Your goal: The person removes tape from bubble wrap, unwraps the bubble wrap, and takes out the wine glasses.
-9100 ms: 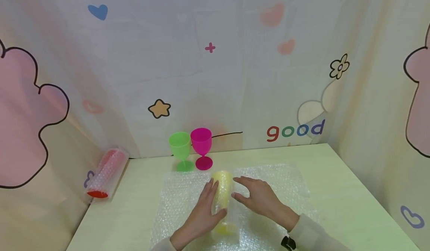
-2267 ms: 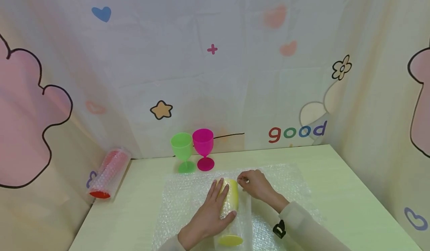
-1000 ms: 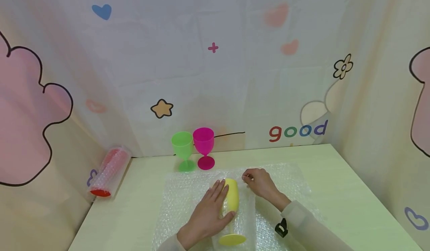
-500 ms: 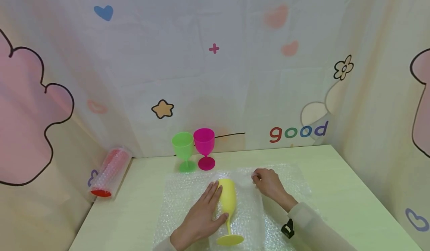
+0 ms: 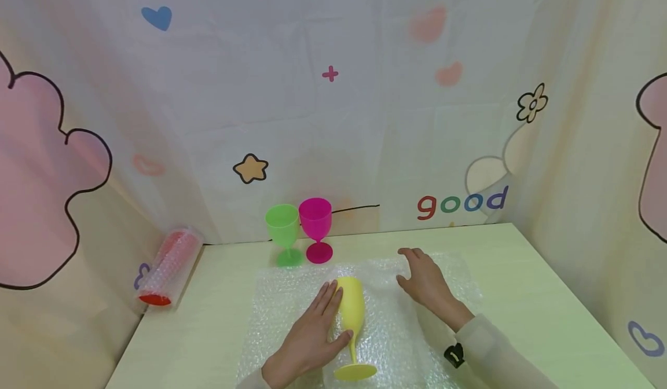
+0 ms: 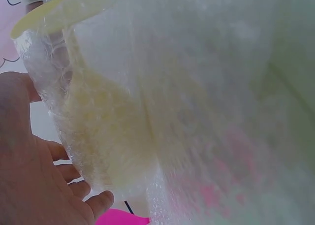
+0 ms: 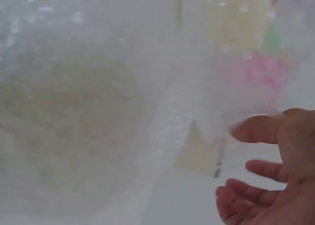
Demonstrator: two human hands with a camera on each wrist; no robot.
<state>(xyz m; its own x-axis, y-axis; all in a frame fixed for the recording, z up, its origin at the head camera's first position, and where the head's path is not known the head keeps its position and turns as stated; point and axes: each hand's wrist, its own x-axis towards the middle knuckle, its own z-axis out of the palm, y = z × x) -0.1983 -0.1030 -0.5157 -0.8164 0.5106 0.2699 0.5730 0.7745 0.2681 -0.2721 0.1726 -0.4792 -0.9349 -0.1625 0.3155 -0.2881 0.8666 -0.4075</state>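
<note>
A yellow plastic goblet (image 5: 352, 308) lies on its side on a sheet of bubble wrap (image 5: 292, 296), its foot toward the near edge. My left hand (image 5: 310, 334) rests along the left of the bowl, fingers extended, thumb tip by the stem. To the right, my right hand (image 5: 427, 282) hovers at the wrap with thumb and fingers apart, pinching nothing. In the left wrist view the yellow goblet (image 6: 98, 116) shows blurred through bubble wrap, beside the left fingers (image 6: 69, 172). Cloudy wrap (image 7: 98, 112) fills much of the right wrist view, left of the spread right fingers (image 7: 253, 190).
A green goblet (image 5: 283, 230) and a magenta goblet (image 5: 315, 221) stand upright at the back of the table (image 5: 526, 308). A red item rolled in bubble wrap (image 5: 169, 267) lies at the left edge. A printed curtain (image 5: 354, 117) hangs behind.
The wrap over the yellow goblet has been drawn off to the right, leaving it uncovered. My right hand, which pinched the wrap's edge, has let go and opened. The left hand stays on the goblet.
</note>
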